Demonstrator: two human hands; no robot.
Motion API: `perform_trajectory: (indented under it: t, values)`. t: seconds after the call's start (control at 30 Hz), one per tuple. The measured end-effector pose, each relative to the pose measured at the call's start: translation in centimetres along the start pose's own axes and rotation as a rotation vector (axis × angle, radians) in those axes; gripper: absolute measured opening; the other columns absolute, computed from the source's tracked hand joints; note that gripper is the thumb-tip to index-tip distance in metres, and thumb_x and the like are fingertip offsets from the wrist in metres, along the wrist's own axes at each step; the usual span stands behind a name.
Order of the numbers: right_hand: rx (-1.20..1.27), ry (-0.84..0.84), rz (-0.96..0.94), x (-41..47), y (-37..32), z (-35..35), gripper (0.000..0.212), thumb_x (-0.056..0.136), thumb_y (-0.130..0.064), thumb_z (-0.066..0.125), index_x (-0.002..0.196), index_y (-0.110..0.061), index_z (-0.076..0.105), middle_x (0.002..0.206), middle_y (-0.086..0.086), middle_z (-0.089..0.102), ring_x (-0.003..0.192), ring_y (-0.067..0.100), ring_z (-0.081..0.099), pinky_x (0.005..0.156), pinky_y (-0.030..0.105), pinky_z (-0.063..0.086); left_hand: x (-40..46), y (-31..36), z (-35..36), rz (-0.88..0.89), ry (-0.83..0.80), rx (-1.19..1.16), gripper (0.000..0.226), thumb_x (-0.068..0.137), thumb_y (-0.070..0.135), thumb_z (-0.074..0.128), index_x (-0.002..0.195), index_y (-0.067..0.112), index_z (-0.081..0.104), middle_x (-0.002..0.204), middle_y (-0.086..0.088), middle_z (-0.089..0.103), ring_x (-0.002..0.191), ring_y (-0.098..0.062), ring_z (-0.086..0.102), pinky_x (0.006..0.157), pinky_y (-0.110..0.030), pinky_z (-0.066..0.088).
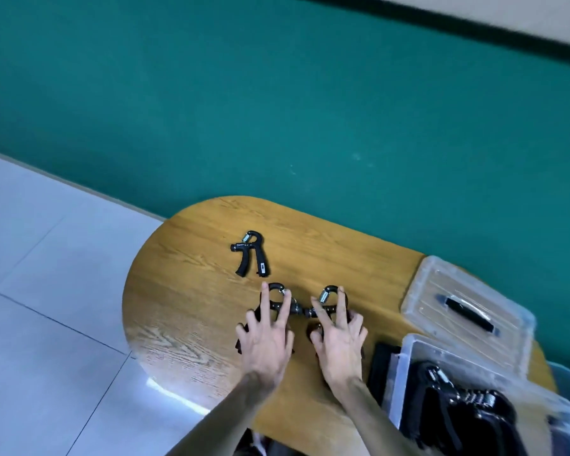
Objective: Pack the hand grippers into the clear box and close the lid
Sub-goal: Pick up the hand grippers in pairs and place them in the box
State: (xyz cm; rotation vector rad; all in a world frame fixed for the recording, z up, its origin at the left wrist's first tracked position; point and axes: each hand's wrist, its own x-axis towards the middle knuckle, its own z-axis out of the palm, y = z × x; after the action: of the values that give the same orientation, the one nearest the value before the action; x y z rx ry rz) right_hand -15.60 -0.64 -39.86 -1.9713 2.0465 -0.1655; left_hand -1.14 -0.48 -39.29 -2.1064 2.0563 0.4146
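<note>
Surface [185, 291]: oval wooden top, long axis running from near left to far right, set against a teal wall [277, 110]; pale tiled floor [30, 291] to the left.

Lone gripper [251, 254]: black, lying flat and apart from the hands, toward the far left of the surface. Spring end points away from the person, the two handles splay back toward them; long axis roughly near-to-far, slightly tilted.

Left gripper [278, 299]: flat on the surface under the left hand [266, 340]. Looped spring end points away; handles hidden beneath the palm. The hand's grip is spread, fingers laid over the loop and body, not closed round it.

Right gripper [326, 302]: flat under the right hand [339, 343], loop and steel spring pointing away, handles toward the person. Fingers likewise splayed and pressing on top, not wrapped. The two grippers lie side by side, their inner ends touching or nearly so between the hands.

Box [405, 366]: clear, open, at the near right edge of the surface, holding several black grippers in a blurred heap.

Lid [441, 291]: clear with a black handle, lying flat just beyond the box.

Dark flat item [380, 366]: between right hand and box, against the box wall; identity unclear.
</note>
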Motion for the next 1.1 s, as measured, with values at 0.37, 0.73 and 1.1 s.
perform_trajectory:
  t: [0.37, 0.73, 1.1]
  values:
    - [-0.01, 0.217, 0.249, -7.1, 4.5, -8.1, 0.069, 0.087, -0.015, 0.069, 0.147, -0.041, 0.047, 0.169, 0.008, 0.011, 0.11, 0.045, 0.043, 0.091, 0.061, 0.045, -6.4, 8.3, -6.5, 0.209, 0.119, -0.032, 0.071, 0.108, 0.042, 0.029, 0.152, 0.046, -0.026, 0.159, -0.015, -0.04, 0.098, -0.025, 0.034, 0.082, -0.041, 0.035]
    - [-0.041, 0.309, 0.416, -13.3, 14.9, -12.3, 0.074, 0.078, -0.01, 0.074, 0.141, -0.042, 0.053, 0.166, 0.01, 0.021, 0.103, 0.041, 0.043, 0.089, 0.06, 0.046, -10.8, 19.3, -5.6, 0.379, 0.118, -0.043, 0.071, 0.107, 0.04, 0.035, 0.155, 0.049, -0.016, 0.163, -0.014, -0.033, 0.107, -0.031, 0.039, 0.09, -0.047, 0.037]
    - [0.028, 0.235, 0.441, -16.9, 24.0, -11.0, 0.089, 0.064, -0.007, 0.081, 0.142, -0.042, 0.053, 0.163, 0.01, 0.032, 0.09, 0.036, 0.049, 0.077, 0.051, 0.049, -13.7, 27.3, -0.5, 0.379, 0.04, -0.009, 0.069, 0.107, 0.04, 0.034, 0.156, 0.048, -0.015, 0.165, -0.013, -0.029, 0.115, -0.027, 0.039, 0.09, -0.043, 0.036]
